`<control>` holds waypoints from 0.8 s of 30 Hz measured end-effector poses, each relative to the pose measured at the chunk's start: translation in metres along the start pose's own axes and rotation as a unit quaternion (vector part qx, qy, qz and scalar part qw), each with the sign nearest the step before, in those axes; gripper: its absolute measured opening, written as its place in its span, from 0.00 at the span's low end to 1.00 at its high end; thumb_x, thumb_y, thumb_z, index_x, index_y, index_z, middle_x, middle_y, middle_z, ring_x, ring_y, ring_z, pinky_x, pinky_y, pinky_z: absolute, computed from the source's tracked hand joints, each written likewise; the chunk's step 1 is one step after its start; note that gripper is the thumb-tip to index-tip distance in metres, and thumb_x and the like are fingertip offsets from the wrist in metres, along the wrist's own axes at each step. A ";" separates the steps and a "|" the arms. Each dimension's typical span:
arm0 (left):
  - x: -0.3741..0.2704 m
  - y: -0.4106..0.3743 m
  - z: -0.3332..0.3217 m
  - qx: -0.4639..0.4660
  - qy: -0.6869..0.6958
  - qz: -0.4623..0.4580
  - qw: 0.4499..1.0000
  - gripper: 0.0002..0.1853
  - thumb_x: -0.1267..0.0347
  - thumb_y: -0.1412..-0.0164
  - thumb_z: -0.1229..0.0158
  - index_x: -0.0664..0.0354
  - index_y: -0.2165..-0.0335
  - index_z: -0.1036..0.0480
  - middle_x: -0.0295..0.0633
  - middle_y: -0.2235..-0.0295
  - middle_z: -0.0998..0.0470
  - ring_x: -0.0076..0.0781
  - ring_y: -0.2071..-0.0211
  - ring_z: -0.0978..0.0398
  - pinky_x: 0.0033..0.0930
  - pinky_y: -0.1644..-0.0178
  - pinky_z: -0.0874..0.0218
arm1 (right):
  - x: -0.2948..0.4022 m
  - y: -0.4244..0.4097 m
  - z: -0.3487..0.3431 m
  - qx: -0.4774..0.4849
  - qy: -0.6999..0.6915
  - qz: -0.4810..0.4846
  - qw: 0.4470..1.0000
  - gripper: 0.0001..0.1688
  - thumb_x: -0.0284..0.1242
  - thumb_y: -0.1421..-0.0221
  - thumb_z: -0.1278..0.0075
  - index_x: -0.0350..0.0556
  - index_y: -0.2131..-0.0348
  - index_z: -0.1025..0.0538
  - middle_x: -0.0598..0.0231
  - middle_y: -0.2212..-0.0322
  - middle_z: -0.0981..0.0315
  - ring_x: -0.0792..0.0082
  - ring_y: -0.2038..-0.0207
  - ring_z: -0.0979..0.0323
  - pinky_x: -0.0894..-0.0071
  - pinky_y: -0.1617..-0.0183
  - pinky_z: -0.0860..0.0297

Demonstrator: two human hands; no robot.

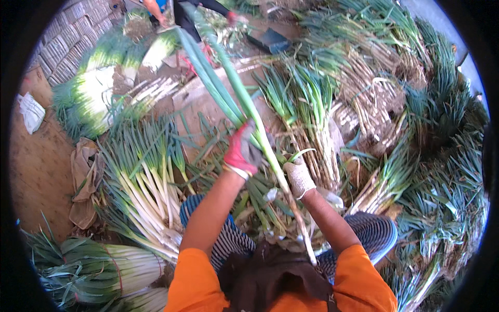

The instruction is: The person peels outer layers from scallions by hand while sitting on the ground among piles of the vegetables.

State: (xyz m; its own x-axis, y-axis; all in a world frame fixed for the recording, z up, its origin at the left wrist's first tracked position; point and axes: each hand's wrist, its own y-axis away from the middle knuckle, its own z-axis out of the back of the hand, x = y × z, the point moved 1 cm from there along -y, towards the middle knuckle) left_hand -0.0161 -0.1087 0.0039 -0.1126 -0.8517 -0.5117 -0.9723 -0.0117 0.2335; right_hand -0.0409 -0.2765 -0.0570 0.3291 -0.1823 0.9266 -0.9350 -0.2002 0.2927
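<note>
A long green onion stalk [278, 171] slants across in front of my body, leaves towards the top and root end near my lap. My left hand [243, 150], in a red and grey glove, is closed around it where the leaves fork. Beside the pale shaft, my right hand [300, 178] wears a white knit glove. A short curved green leaf [302, 154] sticks out from its curled fingers, which are partly hidden. Stripped leaves and peelings [265, 206] lie heaped between my knees.
Pale, cleaned green onions [150, 187] lie at left, above a tied bundle [117, 269]. Untrimmed ones [315, 136] stand ahead; more piles [440, 218] line the right. Another person's hand [237, 18] shows at the top, near a dark dustpan-like object [271, 41]. Stacked bundles [74, 39] stand far left.
</note>
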 end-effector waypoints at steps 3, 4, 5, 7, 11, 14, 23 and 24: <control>-0.015 0.004 0.005 0.104 0.071 0.004 0.992 0.12 0.61 0.41 0.47 0.58 0.65 0.28 0.41 0.71 0.24 0.38 0.71 0.26 0.46 0.63 0.33 | -0.028 0.035 0.040 0.131 0.581 0.282 0.752 0.09 0.23 0.53 0.57 0.36 0.70 0.28 0.53 0.75 0.29 0.62 0.72 0.28 0.62 0.69 0.31; -0.015 0.006 0.004 0.079 0.070 0.021 0.994 0.13 0.60 0.40 0.48 0.57 0.63 0.28 0.40 0.70 0.23 0.37 0.71 0.27 0.45 0.62 0.34 | -0.050 0.042 0.054 0.089 0.489 0.225 0.838 0.11 0.24 0.54 0.58 0.36 0.70 0.27 0.52 0.77 0.29 0.60 0.72 0.29 0.61 0.67 0.32; -0.014 0.007 0.010 0.088 0.064 0.045 0.993 0.16 0.60 0.39 0.51 0.60 0.60 0.28 0.40 0.73 0.24 0.38 0.71 0.27 0.44 0.62 0.35 | -0.059 0.054 0.061 0.040 0.429 0.133 0.893 0.12 0.25 0.54 0.58 0.36 0.70 0.27 0.48 0.76 0.29 0.55 0.72 0.29 0.60 0.65 0.32; -0.016 -0.007 0.021 0.115 0.070 0.048 0.990 0.20 0.59 0.41 0.51 0.65 0.58 0.29 0.41 0.73 0.27 0.38 0.71 0.30 0.42 0.63 0.36 | -0.065 0.071 0.082 0.000 0.444 0.047 0.895 0.15 0.27 0.54 0.58 0.35 0.67 0.27 0.41 0.73 0.28 0.46 0.69 0.29 0.56 0.62 0.33; -0.033 -0.009 0.025 0.174 0.129 0.081 0.973 0.21 0.59 0.44 0.50 0.69 0.62 0.28 0.41 0.73 0.28 0.38 0.72 0.32 0.40 0.65 0.37 | -0.046 0.107 0.108 0.011 0.639 -0.050 0.767 0.22 0.28 0.54 0.54 0.39 0.57 0.29 0.40 0.66 0.28 0.41 0.65 0.30 0.52 0.57 0.33; -0.043 -0.007 0.011 0.213 0.183 0.127 0.952 0.25 0.57 0.44 0.51 0.72 0.60 0.30 0.39 0.73 0.31 0.33 0.73 0.36 0.34 0.67 0.41 | -0.031 0.099 0.105 -0.010 0.661 0.057 0.748 0.23 0.31 0.52 0.52 0.42 0.56 0.29 0.45 0.61 0.28 0.47 0.62 0.28 0.56 0.56 0.31; -0.029 -0.002 -0.003 0.264 0.182 0.151 0.935 0.30 0.54 0.43 0.55 0.71 0.54 0.31 0.41 0.68 0.31 0.29 0.74 0.38 0.31 0.69 0.44 | 0.051 0.066 -0.027 0.204 0.161 -0.004 0.966 0.22 0.39 0.46 0.50 0.38 0.61 0.26 0.69 0.76 0.30 0.81 0.74 0.33 0.79 0.69 0.36; -0.028 -0.004 0.000 0.305 0.163 0.164 0.924 0.29 0.53 0.43 0.54 0.71 0.56 0.30 0.47 0.64 0.29 0.35 0.70 0.31 0.36 0.65 0.38 | 0.050 0.062 -0.032 0.169 0.179 0.010 0.969 0.20 0.39 0.46 0.49 0.38 0.63 0.26 0.70 0.78 0.30 0.81 0.76 0.34 0.79 0.72 0.37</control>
State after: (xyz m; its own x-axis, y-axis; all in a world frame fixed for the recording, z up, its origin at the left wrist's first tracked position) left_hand -0.0085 -0.0849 0.0177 -0.4503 -0.8709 -0.1967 -0.8427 0.4874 -0.2288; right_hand -0.0869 -0.2672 0.0156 0.1881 0.1453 0.9713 -0.8236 -0.5154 0.2366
